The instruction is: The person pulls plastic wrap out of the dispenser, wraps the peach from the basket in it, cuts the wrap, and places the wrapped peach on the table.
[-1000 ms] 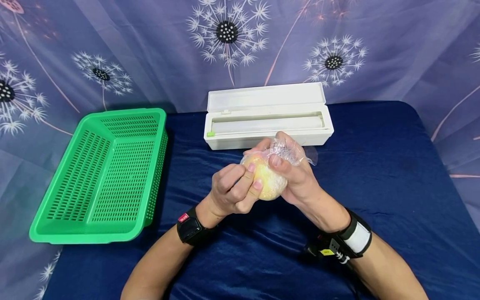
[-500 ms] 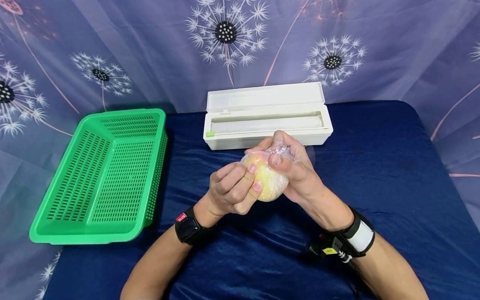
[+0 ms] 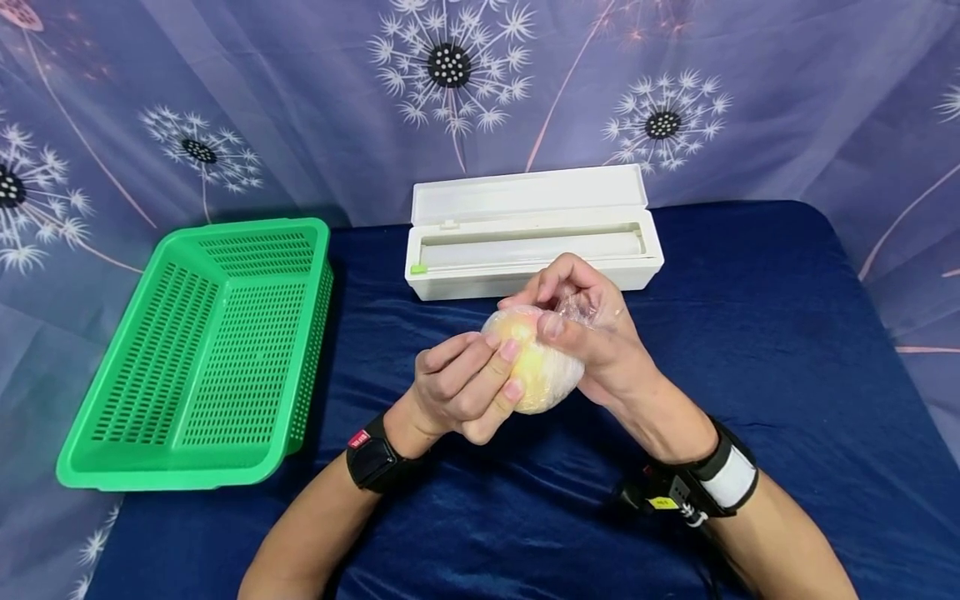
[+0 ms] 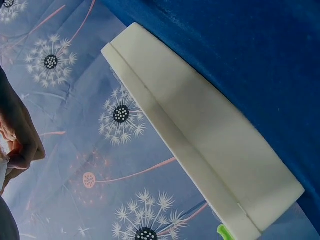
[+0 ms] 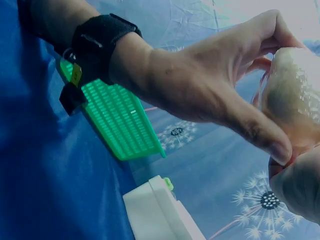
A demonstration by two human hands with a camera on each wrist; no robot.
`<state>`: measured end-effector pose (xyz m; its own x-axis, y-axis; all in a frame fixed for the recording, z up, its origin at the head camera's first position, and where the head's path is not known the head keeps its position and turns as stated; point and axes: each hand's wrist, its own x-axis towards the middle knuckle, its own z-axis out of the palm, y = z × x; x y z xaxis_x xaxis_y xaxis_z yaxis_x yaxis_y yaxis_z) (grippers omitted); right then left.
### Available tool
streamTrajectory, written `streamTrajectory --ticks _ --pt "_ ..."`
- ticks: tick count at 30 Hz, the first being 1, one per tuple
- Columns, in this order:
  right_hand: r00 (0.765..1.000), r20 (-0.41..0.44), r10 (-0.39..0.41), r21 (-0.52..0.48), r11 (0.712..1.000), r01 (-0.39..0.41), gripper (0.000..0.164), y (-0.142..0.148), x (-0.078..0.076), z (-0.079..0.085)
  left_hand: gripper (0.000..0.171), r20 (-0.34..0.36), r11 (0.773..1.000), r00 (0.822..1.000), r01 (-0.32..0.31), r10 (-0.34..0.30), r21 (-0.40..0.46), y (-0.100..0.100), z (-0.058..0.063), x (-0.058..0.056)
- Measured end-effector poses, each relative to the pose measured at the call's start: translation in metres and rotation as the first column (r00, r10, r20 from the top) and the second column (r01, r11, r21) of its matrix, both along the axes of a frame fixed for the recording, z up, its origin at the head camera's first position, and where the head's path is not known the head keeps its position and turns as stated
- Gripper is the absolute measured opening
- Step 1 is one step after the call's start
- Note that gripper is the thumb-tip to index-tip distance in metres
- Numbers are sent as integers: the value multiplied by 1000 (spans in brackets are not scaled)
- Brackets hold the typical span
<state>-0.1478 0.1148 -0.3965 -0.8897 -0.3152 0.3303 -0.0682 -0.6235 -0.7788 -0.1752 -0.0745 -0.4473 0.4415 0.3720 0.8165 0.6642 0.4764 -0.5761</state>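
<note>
A round yellow fruit (image 3: 536, 371) with a pink patch on top, covered in cling film, is held up over the table between both hands. On its left side my left hand (image 3: 465, 383) pinches it, fingers bent and thumb below them. My right hand (image 3: 603, 333) holds it from the right, thumb on the near face and fingers bent round the far side. Crumpled cling film (image 3: 577, 308) bunches inside the right hand. In the right wrist view the wrapped fruit (image 5: 292, 95) shows at the right edge.
Behind the hands stands a white cling film box (image 3: 536, 271), lid raised, with a roll inside and a green slider. A green perforated basket (image 3: 318, 333) is at the left. Dark blue cloth (image 3: 787, 375) covers the table; a dandelion-print curtain (image 3: 315, 108) hangs behind.
The fruit has shifted slightly toward me. My right fingers have moved up and drawn in the film's loose tail, which stuck out to the right before. My left hand has edged left.
</note>
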Motion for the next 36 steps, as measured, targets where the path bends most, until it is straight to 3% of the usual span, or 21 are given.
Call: streamTrajectory --ticks 8,17,19,23,27,30,36 --pt "1000 -11 21 37 999 -20 47 6 2 6 21 -73 999 996 49 -48 11 2 4 4" --pt "999 -22 41 29 999 -40 40 6 8 13 14 -158 994 982 105 -101 18 9 42 11" --pt "999 -23 42 28 999 -41 39 6 9 13 13 -163 993 980 119 -114 18 9 39 11" --pt "999 -15 47 28 999 -46 37 6 9 13 14 -131 990 982 141 -138 16 8 17 10" --pt "999 -44 30 55 998 -28 36 6 9 12 15 -136 990 981 140 -137 13 7 5 7" --pt "998 -62 20 65 998 -16 38 6 9 12 14 -142 990 980 139 -136 9 7 7 7" --pt "997 -78 20 76 997 -15 46 5 6 10 13 -154 992 981 123 -122 0 10 25 9"
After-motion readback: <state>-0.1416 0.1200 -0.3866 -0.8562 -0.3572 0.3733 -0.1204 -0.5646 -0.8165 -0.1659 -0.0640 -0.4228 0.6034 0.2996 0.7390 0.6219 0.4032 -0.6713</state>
